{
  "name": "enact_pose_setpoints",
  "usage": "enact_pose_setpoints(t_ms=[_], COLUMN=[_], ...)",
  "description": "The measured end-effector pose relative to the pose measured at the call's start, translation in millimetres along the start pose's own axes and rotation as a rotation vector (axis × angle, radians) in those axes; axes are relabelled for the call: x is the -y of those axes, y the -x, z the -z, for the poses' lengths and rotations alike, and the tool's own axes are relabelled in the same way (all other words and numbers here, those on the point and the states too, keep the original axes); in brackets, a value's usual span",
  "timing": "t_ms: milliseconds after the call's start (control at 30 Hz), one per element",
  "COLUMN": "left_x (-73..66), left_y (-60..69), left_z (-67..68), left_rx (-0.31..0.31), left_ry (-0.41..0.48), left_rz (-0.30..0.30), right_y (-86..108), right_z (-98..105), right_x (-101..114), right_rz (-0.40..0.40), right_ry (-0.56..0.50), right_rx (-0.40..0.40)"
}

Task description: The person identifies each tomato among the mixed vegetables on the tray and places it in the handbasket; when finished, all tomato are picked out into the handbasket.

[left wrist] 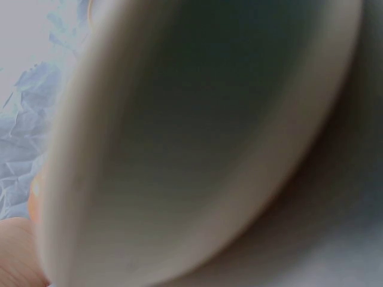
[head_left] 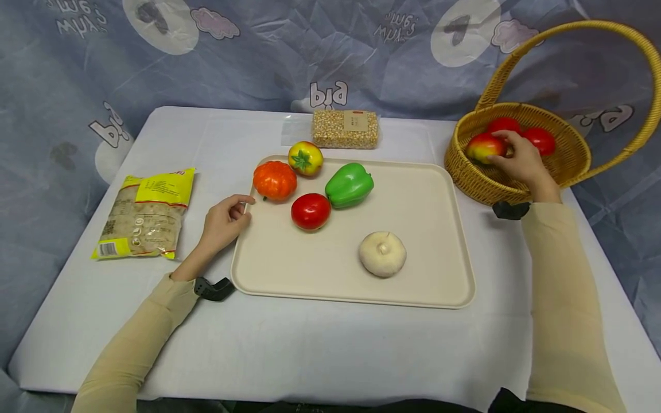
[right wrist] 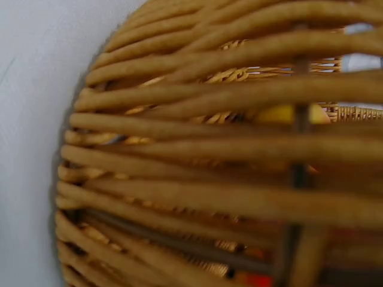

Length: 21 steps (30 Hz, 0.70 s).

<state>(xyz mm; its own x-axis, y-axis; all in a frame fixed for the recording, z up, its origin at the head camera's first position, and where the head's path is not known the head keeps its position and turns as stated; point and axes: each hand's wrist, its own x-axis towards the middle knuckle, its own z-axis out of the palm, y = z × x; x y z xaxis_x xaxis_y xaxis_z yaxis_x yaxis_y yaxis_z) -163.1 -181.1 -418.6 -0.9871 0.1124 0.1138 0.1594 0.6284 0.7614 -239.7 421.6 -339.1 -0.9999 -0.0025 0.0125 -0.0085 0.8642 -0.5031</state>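
In the head view my right hand [head_left: 520, 160] reaches into the yellow wicker basket [head_left: 467, 178] and grips a red-and-yellow apple [head_left: 480, 148] between thumb and fingers. Two red round fruits [head_left: 542, 139] lie beside it. My left hand [head_left: 223, 225] touches the left rim of the beige tray [head_left: 423, 229], its fingers loosely bent. On the tray sit an orange pumpkin [head_left: 275, 180], a yellow-green pepper-like vegetable [head_left: 304, 158], a tomato [head_left: 310, 211], a green bell pepper [head_left: 349, 186] and a whitish round vegetable [head_left: 383, 254]. Woven strands [right wrist: 239, 155] fill the right wrist view; the left wrist view is mostly a blurred close surface.
Left of the tray lies a yellow-printed bag [head_left: 147, 215] on the white table [head_left: 320, 350]. A clear pack of yellow kernels [head_left: 345, 129] is behind the tray. The basket's tall handle [head_left: 594, 25] arches over the back right corner. Grey-blue patterned cloth [head_left: 248, 63] hangs behind.
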Motion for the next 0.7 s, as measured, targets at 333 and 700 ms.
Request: enact_pose_setpoints(t_ms=[333,700], left_x=[0.9,0.0], left_y=[0.5,0.6], left_z=[0.6,0.3], left_rx=[-0.003,0.002], left_ry=[-0.001,0.002], left_rz=[-0.008,-0.006], right_y=[-5.4,-1.2], right_z=[-4.6,-1.5], right_x=[-2.1,-0.1], right_rz=[-0.038,-0.091], right_ry=[0.041,0.048], right_rx=[-0.062,-0.028])
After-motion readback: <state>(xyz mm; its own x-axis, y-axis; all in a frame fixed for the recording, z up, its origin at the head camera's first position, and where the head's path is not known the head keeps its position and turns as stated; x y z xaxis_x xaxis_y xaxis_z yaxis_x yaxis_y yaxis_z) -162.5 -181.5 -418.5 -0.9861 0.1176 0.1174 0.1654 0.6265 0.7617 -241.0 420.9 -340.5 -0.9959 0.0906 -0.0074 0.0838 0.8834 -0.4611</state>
